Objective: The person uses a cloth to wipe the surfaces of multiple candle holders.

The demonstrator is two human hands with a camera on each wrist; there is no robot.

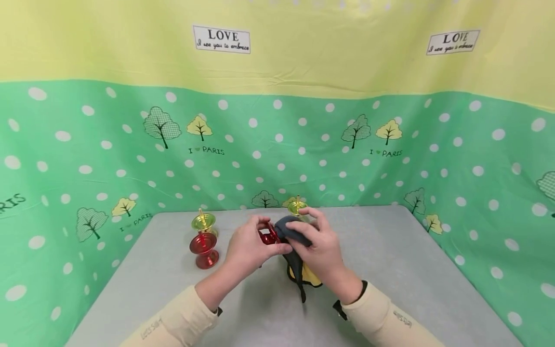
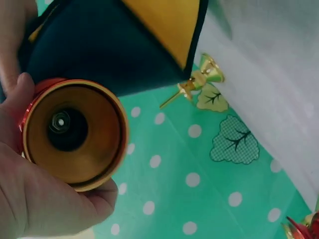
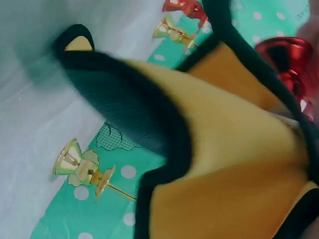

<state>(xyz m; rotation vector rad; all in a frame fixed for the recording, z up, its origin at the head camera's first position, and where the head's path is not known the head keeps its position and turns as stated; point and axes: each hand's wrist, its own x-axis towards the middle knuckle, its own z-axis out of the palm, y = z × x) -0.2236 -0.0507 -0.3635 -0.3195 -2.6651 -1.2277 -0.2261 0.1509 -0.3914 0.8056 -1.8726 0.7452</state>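
My left hand (image 1: 246, 245) grips a shiny red metal candle holder (image 1: 269, 237) with fingers and thumb round it. Its hollow, gold-coloured underside (image 2: 102, 144) faces the left wrist camera. A cloth (image 1: 295, 270), dark grey on one side and yellow on the other with a black edge, is bunched in my right hand (image 1: 324, 246). That hand holds the cloth against the end of the candle holder nearest it, hiding that end. Loose folds of the cloth (image 3: 224, 124) hang below and fill much of the right wrist view.
To the left on the grey table (image 1: 381, 270) stand another red candle holder (image 1: 206, 259) and, just behind it, a gold one (image 1: 203, 221). A second gold candle holder (image 1: 297, 206) with a thin upright spike is behind my hands. Patterned green-and-yellow fabric (image 1: 277, 159) surrounds the table's back and sides.
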